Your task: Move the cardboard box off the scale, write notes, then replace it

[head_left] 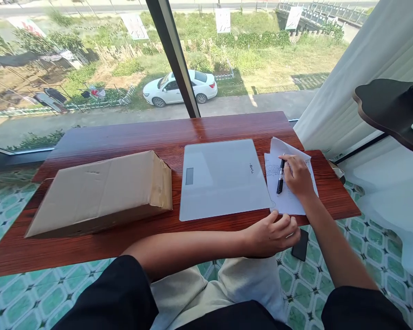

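My right hand [298,178] is over the written paper sheets [291,204] at the right of the table, its fingers closed at the upper end of a black pen [281,178]. The pen slants across the sheets with its dark end toward me. My left hand [271,234] is at the table's front edge, by the lower edge of the paper; its fingers are loosely bent and apart, with nothing visible in them. A flat white scale [220,183] with a small grey display lies left of the sheets. Farther left sits a closed brown cardboard box [99,188].
The reddish-brown wooden table [131,247] stands against a large window. A dark phone-like object [300,245] shows below the table's front edge. At the right are a white curtain [347,68] and a dark shelf [385,110] with wavy edges.
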